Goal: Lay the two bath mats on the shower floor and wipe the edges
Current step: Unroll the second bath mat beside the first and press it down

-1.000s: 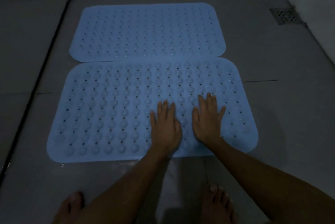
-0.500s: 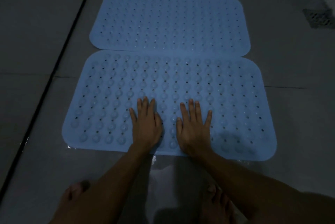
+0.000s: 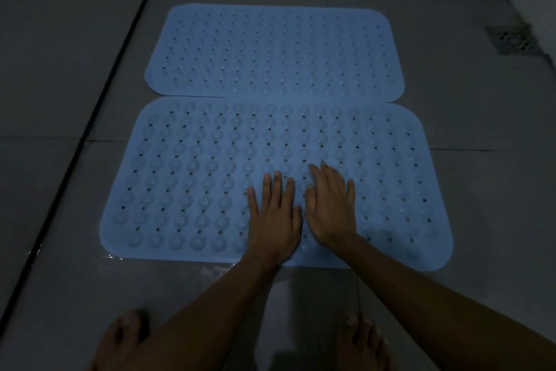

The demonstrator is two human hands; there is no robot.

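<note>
Hands press flat on the near mat (image 3: 210, 178), left hand (image 3: 275, 220) beside right hand (image 3: 332, 208), fingers straight and gripping nothing, its far edge touching the far mat (image 3: 273, 52) toward the shower floor's (image 3: 496, 205) back edge.

left hand (image 3: 275, 221) bare | right hand (image 3: 332, 211) bare | forearms (image 3: 210, 310) sleeveless | feet (image 3: 123, 337) unshod

The grey tiled shower floor (image 3: 481, 205) carries two blue perforated bath mats, the near mat (image 3: 210, 175) touching the far mat (image 3: 270, 52), with a drain grate (image 3: 510, 39) right of the far mat.
</note>
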